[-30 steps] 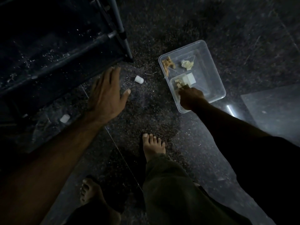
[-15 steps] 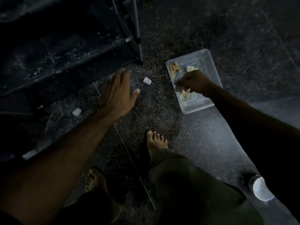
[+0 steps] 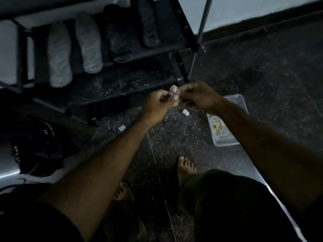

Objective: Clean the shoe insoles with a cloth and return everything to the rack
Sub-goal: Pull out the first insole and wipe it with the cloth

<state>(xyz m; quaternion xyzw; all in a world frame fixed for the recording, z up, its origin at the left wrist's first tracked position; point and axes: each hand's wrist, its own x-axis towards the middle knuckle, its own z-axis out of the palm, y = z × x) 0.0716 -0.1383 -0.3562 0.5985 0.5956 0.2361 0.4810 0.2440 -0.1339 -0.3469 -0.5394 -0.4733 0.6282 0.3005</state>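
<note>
My left hand (image 3: 155, 105) and my right hand (image 3: 201, 96) meet in front of the dark shoe rack (image 3: 122, 95), both pinching a small pale cloth (image 3: 173, 92) between their fingertips. Two grey insoles (image 3: 59, 55) (image 3: 89, 44) and two dark insoles (image 3: 117, 35) (image 3: 147, 21) lie side by side on the rack's upper shelf. The lower shelf is dusty and speckled.
A clear plastic box (image 3: 225, 130) with scraps inside sits on the floor at the right, partly behind my right forearm. Two small white caps (image 3: 185, 112) (image 3: 122, 128) lie on the gritty dark floor. Dark shoes (image 3: 36, 145) are piled at the left. My bare feet (image 3: 186, 167) stand below.
My right hand lifted a pale cloth out of the plastic box and came up to the left. My left hand rose from the floor to meet it. The view tilted up toward the rack.
</note>
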